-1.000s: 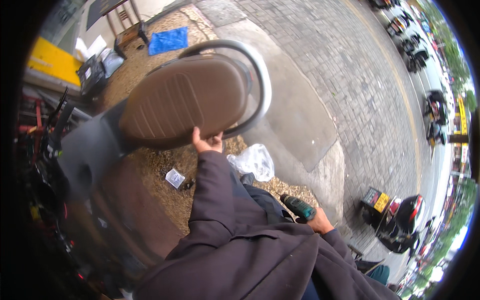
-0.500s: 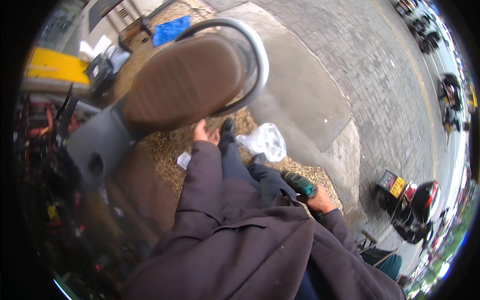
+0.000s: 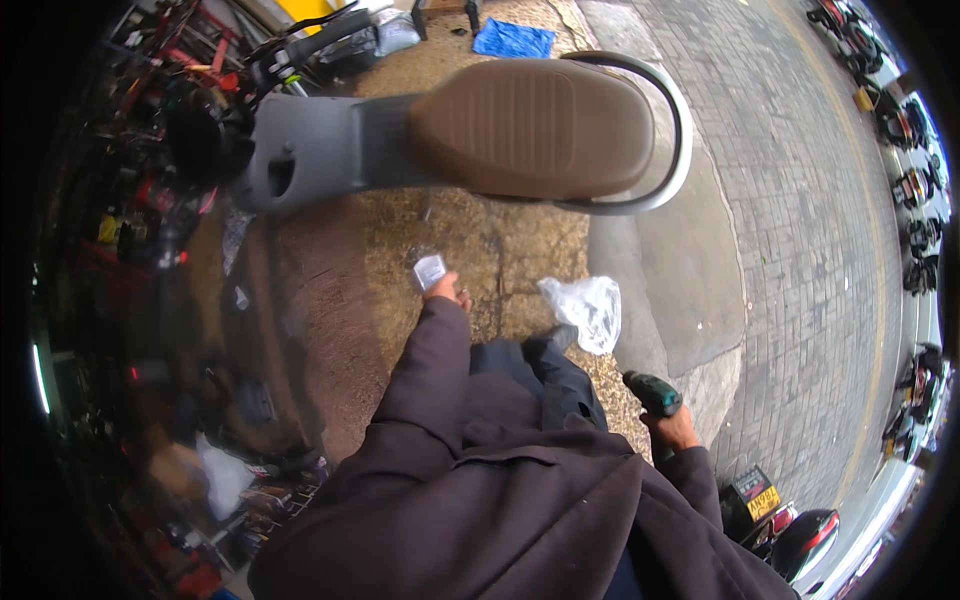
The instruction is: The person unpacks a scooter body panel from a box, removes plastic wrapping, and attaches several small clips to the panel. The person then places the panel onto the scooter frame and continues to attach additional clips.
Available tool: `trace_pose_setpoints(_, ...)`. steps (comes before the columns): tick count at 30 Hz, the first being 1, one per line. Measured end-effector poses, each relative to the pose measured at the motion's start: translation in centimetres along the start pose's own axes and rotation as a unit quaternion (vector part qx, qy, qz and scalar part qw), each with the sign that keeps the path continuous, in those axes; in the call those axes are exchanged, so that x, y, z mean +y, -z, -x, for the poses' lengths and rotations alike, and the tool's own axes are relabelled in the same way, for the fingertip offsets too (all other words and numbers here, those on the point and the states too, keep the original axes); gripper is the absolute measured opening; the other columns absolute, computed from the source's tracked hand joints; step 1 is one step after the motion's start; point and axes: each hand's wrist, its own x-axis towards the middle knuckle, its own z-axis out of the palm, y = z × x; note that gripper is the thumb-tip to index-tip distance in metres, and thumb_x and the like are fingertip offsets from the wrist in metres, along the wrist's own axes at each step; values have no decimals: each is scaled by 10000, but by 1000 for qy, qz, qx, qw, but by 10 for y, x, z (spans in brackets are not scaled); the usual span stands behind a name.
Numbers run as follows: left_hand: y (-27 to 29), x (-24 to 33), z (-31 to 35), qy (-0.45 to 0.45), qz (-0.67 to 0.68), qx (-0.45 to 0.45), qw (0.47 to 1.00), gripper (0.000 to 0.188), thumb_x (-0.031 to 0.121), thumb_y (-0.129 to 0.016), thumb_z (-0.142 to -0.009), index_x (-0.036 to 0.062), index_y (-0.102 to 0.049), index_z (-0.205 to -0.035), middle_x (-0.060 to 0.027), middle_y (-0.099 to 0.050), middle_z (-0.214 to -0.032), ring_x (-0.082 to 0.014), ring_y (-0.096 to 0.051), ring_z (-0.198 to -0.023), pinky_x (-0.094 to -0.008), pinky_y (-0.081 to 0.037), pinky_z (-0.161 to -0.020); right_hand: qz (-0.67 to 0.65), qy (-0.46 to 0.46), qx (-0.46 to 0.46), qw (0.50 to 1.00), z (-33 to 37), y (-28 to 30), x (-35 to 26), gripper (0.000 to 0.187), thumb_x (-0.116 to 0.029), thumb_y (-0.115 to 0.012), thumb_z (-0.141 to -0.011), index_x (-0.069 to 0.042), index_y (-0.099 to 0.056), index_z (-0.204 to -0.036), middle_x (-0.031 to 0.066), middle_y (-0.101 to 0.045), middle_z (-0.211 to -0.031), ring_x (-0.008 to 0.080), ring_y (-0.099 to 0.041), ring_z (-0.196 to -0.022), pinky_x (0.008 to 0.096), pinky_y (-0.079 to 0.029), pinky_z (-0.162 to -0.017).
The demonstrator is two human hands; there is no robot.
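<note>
My right hand (image 3: 678,430) is wrapped round the grip of a dark green cordless drill (image 3: 652,394), held low at my right side with its nose pointing forward and left. In front of me my left hand (image 3: 446,290) hangs half open, thumb and fingers apart, with nothing visible in it. Just beyond its fingertips in view is a small white packet (image 3: 429,270), which looks to lie on the ground. Ahead stands a scooter with a brown ribbed seat (image 3: 535,128), a grey body (image 3: 300,150) and a pale rear rail (image 3: 683,130). Neither hand touches it.
A crumpled clear plastic bag (image 3: 590,312) lies on the pebbled ground near my feet. Beyond the scooter is a blue cloth or sheet (image 3: 513,39). Cluttered parts and tools (image 3: 270,505) fill the left side. Parked two-wheelers line the paved road (image 3: 800,250) at right.
My view has turned left, so the scooter now lies straight across ahead. My left hand has moved away from the seat and now appears beside the white packet. The drill stays in my right hand.
</note>
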Motion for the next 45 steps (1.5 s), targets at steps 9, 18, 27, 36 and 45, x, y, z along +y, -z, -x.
trace_pose_setpoints(9,100,5,56,-163,-178,-165,956,187,149,-716,-788,24,-638,-902,-93,-626,-733,-191,-579,-550,-324,-434,-445,21,-129,-30,991,87,-87,4,519,-10,-678,-661,-65,-631,-1174,71,-671,-1123,193,-625,-1036,318,-490,-896)
trace_pose_setpoints(18,491,92,-21,-16,61,162,985,544,148,-703,-822,-39,-498,-1290,-217,-604,-1164,-320,-642,-936,-456,-543,-738,162,145,-75,973,85,-195,-82,536,-44,-704,-694,-99,-625,-1221,88,-657,-1194,221,-610,-1107,330,-457,-963)
trace_pose_setpoints(27,642,13,-51,21,243,269,932,270,75,-595,-897,13,-572,-1159,-169,-572,-760,-241,-495,-480,-384,-414,-438,279,35,-124,951,13,-276,-112,530,-344,-809,-664,-91,-678,-1111,160,-693,-1044,301,-657,-998,381,-508,-850)
trace_pose_setpoints(36,747,28,-130,87,249,294,919,258,136,-668,-817,21,-564,-1023,-124,-588,-885,-262,-580,-628,-381,-455,-478,433,-83,-205,874,-57,-414,-265,524,-367,-799,-654,-45,-696,-1055,204,-693,-1015,317,-668,-990,383,-518,-827)
trace_pose_setpoints(45,764,130,-145,143,282,338,886,301,182,-650,-863,-4,-553,-1078,-108,-568,-1032,-249,-584,-720,-377,-438,-544,357,120,-264,888,-159,-552,-382,472,-280,-793,-673,-97,-680,-1094,138,-700,-1021,275,-661,-980,381,-512,-835)
